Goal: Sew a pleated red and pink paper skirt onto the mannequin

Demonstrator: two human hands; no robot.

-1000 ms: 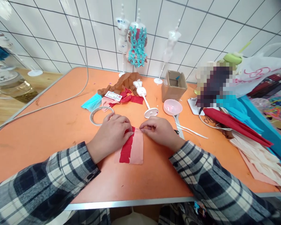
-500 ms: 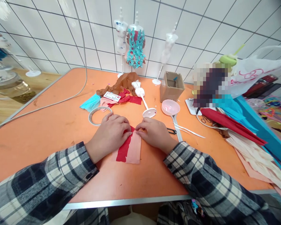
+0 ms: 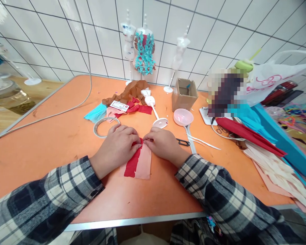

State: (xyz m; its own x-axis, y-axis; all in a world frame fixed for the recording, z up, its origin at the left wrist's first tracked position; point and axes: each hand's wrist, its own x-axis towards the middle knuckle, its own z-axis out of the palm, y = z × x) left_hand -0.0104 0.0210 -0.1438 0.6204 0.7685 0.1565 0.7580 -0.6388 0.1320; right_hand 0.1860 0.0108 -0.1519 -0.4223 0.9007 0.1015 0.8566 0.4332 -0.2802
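The left grip (image 3: 118,144) pinches the top of the red strip (image 3: 131,165) between thumb and fingers; the right grip (image 3: 165,144) seems to pinch the top edge of the pink sheet (image 3: 144,166) just beside it, though the fingers partly hide the hold. Sheet and strip lie on the surface (image 3: 53,146), to the right of the tape roll (image 3: 95,131) and nearer the person.

The strip is laid over the sheet, with pink showing on both sides. Only the top edge looks worked, perhaps being gathered; the lower part lies flat and unfolded, so the work appears to be at an early stage.

Right of the tape roll and beyond it, an open cardboard box (image 3: 183,101) holds a small blue scrap (image 3: 188,86). Right of the roll, a pink scoop (image 3: 183,117) has contents too faint to tell. Well left of the roll, a clear jar (image 3: 2,93) holds yellowish liquid with dark matter low down. Far right of it, a white bag (image 3: 272,85) hides most of its contents.
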